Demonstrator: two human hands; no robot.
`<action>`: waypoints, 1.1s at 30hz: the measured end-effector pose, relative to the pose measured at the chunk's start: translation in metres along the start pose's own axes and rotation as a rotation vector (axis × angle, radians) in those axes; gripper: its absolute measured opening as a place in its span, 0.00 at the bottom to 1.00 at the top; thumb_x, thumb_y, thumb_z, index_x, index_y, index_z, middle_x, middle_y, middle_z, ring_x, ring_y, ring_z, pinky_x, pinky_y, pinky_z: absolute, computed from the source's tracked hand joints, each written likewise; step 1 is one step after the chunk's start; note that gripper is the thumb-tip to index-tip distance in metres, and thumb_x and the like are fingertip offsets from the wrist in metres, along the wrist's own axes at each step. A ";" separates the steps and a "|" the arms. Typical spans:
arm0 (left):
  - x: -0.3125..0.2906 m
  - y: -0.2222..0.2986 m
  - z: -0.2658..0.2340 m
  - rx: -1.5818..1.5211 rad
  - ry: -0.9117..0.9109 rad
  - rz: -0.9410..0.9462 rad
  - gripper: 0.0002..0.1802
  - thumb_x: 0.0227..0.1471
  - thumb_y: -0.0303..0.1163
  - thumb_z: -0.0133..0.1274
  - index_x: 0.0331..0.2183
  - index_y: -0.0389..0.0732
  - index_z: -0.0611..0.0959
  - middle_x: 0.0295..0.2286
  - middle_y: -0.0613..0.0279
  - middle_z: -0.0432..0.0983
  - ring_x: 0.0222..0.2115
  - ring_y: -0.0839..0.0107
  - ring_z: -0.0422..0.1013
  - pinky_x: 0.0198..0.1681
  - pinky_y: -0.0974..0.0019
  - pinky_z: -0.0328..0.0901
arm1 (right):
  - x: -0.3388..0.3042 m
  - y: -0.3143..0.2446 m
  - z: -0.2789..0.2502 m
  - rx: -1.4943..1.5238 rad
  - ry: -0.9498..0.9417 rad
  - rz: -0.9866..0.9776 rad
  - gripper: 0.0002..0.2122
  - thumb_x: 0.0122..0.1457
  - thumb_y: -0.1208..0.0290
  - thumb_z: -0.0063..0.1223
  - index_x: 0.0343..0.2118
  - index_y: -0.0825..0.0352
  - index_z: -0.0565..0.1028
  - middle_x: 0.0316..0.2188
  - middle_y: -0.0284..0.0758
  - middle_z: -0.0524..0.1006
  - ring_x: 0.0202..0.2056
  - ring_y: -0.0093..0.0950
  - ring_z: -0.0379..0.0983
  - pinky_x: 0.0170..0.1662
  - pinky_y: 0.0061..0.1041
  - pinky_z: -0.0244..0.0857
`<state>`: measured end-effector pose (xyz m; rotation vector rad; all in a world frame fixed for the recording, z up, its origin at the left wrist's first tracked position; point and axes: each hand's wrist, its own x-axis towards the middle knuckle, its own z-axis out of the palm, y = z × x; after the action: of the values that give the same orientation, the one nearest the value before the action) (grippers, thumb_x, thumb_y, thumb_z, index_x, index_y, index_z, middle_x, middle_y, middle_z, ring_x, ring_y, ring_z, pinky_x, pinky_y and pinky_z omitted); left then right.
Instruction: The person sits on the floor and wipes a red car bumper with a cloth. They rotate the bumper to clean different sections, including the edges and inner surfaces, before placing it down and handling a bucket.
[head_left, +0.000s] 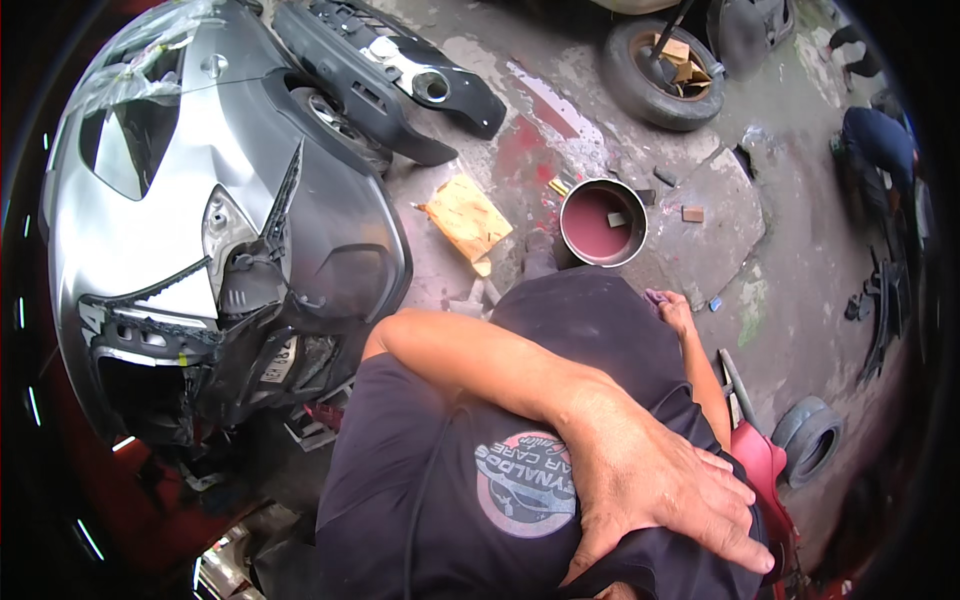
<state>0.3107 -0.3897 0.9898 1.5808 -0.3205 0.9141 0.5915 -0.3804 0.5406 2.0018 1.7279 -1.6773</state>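
Observation:
My left arm bends across the front of my dark shirt (400, 450). My left hand (660, 480) lies flat on the cloth toward the right side, fingers stretched out and holding nothing. Beside my knee, my right hand (677, 313) is closed on a small purplish pad (655, 297), mostly hidden by the fingers. Just beyond my knees stands a round metal pot (568, 240) holding reddish liquid (597, 232). A small pale piece (616, 219) shows in the liquid.
A silver-grey car (345, 220) with exposed rear parts stands at left, a dark bumper (400, 85) beyond it. A yellow-orange packet (468, 222) and a small brown block (692, 214) flank the pot. Tires (640, 100) lie about; a person (880, 145) bends at far right.

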 end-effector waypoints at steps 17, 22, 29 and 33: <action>-0.065 -0.075 -0.028 -0.140 0.054 -0.615 0.64 0.44 0.66 0.65 0.69 0.39 0.57 0.65 0.39 0.58 0.68 0.45 0.51 0.69 0.50 0.48 | 0.001 0.021 -0.004 0.012 -0.058 0.066 0.22 0.53 0.75 0.43 0.50 0.71 0.80 0.27 0.41 0.82 0.26 0.30 0.78 0.30 0.30 0.71; -0.094 -0.102 -0.042 0.297 0.097 -0.721 0.45 0.58 0.59 0.56 0.66 0.39 0.66 0.64 0.44 0.61 0.67 0.47 0.53 0.69 0.47 0.48 | -0.010 0.019 -0.012 0.175 -0.047 -0.093 0.21 0.58 0.68 0.48 0.52 0.75 0.77 0.42 0.42 0.83 0.42 0.31 0.81 0.44 0.28 0.73; -0.166 -0.139 -0.054 0.115 0.469 -1.123 0.39 0.62 0.54 0.53 0.65 0.40 0.69 0.61 0.47 0.67 0.63 0.56 0.62 0.65 0.54 0.58 | 0.019 0.049 -0.008 0.021 -0.034 -0.037 0.22 0.54 0.72 0.45 0.52 0.65 0.80 0.33 0.44 0.84 0.32 0.34 0.82 0.38 0.32 0.76; -0.228 -0.161 -0.042 0.188 0.644 -1.268 0.36 0.62 0.52 0.54 0.63 0.40 0.72 0.60 0.48 0.69 0.63 0.59 0.63 0.65 0.57 0.58 | 0.003 0.027 -0.021 0.103 -0.107 0.050 0.21 0.53 0.72 0.47 0.50 0.71 0.80 0.40 0.41 0.84 0.41 0.29 0.80 0.48 0.29 0.71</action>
<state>0.2537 -0.3769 0.7135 1.1965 1.1370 0.3648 0.6244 -0.3768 0.5313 1.9375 1.5754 -1.8562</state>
